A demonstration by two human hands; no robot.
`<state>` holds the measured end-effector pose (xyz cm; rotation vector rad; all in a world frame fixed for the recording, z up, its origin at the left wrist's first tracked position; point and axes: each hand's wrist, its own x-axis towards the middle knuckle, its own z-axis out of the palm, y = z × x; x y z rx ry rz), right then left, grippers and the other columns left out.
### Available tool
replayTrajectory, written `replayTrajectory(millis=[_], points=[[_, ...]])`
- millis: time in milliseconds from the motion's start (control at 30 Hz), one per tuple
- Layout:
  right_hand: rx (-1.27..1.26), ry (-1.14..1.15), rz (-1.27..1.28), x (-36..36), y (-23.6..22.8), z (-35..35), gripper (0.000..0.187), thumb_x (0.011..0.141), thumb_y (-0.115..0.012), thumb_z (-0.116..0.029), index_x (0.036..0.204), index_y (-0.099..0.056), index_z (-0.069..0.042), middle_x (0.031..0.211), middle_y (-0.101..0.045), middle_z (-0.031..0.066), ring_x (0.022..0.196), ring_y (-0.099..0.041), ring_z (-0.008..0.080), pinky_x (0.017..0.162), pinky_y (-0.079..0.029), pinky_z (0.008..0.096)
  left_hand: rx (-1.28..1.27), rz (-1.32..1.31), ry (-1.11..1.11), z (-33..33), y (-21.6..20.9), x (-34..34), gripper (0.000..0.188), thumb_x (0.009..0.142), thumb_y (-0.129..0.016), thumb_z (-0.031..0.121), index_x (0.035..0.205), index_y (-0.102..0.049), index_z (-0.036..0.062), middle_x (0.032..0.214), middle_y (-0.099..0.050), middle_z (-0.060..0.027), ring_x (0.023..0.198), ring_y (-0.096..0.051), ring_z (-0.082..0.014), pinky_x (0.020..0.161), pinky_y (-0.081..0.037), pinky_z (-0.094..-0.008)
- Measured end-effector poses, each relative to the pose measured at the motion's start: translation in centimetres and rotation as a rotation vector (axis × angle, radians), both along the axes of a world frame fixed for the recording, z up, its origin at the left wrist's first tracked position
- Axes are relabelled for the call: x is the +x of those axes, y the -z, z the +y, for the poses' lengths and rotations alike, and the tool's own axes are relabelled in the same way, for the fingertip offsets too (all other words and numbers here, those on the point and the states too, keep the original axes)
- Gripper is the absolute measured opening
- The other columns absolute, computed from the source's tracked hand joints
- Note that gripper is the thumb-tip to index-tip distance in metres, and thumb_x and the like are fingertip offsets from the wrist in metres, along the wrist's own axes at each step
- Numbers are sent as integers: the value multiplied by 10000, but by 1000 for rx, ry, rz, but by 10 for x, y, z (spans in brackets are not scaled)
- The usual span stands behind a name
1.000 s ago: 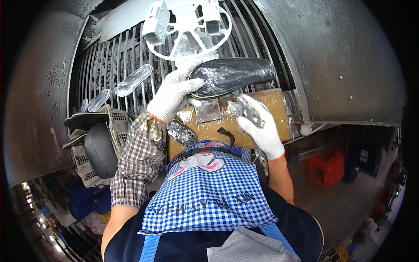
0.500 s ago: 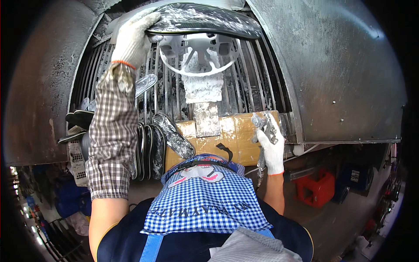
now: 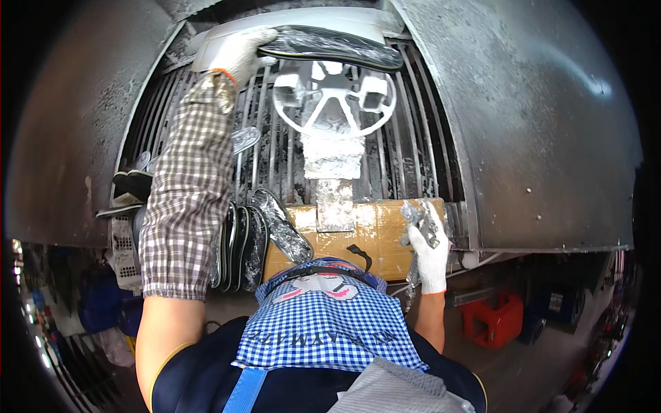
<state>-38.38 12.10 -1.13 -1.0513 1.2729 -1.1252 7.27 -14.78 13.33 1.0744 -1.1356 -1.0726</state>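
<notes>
My left hand, in a white knit glove, grips one end of a dark shoe sole streaked with white. The sole lies crosswise at the far side, above or against the back of a white-crusted spoked wheel; whether it touches is hard to tell. Low on the right, my gloved right hand is closed around a grey-smeared spray gun with a hose hanging below. Left of my apron, several dark soles stand side by side, and a white-smeared sole leans beside them.
Metal bars run beneath the wheel, between metal side walls. A tape-covered cardboard panel lies along the near edge. More soles rest at left above a white plastic basket. A red container is at lower right.
The sole has turned to a thinner profile and moved slightly left relative to the wheel, with my left hand reaching farther away. My right hand keeps its hold. The whole view has shifted slightly.
</notes>
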Motion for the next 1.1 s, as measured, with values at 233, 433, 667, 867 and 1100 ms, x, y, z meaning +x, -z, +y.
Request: replayTrajectory(millis=[233,433,667,867,1100], points=[[-14,12,30,0,2,-1,659,960,-733,-100,1560,-491,29,1252,-637,101,873,-660,142,779,-572,292,-38,-255,-213,7,-1,-7,388,999,-731,123,1333,-689,-69,1136,-774,-130,816,-727,-106,576,-553,-184],[-30,26,51,3,-1,-1,660,958,-728,-93,1561,-492,34,1212,-631,90,868,-655,138,772,-564,290,64,-289,-279,-2,16,1,433,996,-748,152,1378,-670,-36,1153,-766,-126,799,-714,-106,563,-541,-188],[-53,37,72,6,-3,0,620,993,-712,-85,1561,-497,40,1216,-629,82,879,-640,126,789,-547,274,36,87,-573,31,65,5,403,984,-772,276,1294,-667,40,945,-690,-18,807,-651,-144,687,-537,-335],[-83,5,63,10,-15,-7,562,1052,-657,-143,1559,-497,37,1056,-710,55,817,-648,103,779,-550,269,493,560,-216,131,128,-54,209,1008,-643,134,1147,-628,-22,975,-710,-165,860,-725,-298,780,-669,-466],[-214,-101,-121,47,-78,-37,560,1071,-654,-170,1558,-487,50,1144,-734,100,868,-654,98,780,-557,273,371,900,152,140,135,-107,302,1007,-655,132,1221,-631,-80,1088,-726,-259,1009,-750,-388,952,-650,-552]])
